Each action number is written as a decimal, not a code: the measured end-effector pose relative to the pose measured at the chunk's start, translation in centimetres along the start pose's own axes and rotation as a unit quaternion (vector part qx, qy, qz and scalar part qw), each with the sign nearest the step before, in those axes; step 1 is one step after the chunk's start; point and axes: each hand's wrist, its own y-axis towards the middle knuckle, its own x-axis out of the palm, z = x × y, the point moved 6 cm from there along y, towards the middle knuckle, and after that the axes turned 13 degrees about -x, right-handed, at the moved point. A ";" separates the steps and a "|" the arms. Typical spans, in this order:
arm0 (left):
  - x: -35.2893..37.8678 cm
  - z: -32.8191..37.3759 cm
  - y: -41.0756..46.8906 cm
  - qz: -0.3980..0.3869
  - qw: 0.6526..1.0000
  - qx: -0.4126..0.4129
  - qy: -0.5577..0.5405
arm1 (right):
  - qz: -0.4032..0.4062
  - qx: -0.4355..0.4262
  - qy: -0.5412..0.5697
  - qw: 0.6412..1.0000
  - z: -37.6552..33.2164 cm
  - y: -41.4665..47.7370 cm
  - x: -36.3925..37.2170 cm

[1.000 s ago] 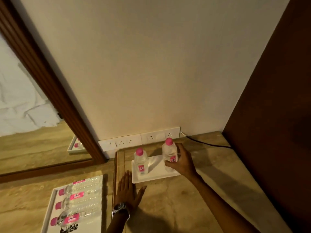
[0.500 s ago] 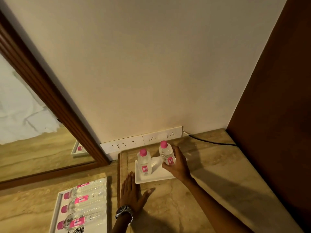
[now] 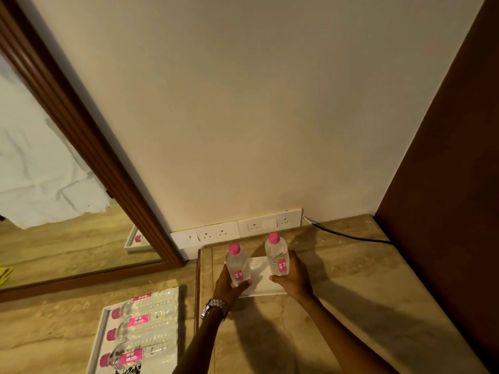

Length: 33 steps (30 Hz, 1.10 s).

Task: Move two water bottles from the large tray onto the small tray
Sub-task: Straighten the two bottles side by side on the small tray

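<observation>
Surroundings, taken relative to the socket strip (image 3: 237, 229).
Strip sits at wall foot above stone worktop (image 3: 337, 279); black cable (image 3: 348, 235) runs right of it; wood-framed mirror (image 3: 54, 211) to its left; dark wooden panel (image 3: 445, 184) far right; wristwatch (image 3: 214, 306) below it.
</observation>
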 end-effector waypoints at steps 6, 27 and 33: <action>1.0 0.2 -0.6 0.078 0.996 0.034 -0.005 | 0.012 -0.013 0.012 1.000 -0.1 -0.3 -0.2; 0.9 0.8 -1.9 0.092 0.994 0.050 0.004 | -0.039 -0.051 -0.035 0.997 -0.1 -0.2 -0.5; 1.2 0.5 -2.3 0.105 0.993 0.047 0.012 | -0.015 -0.049 -0.048 0.998 -0.3 -0.6 -0.6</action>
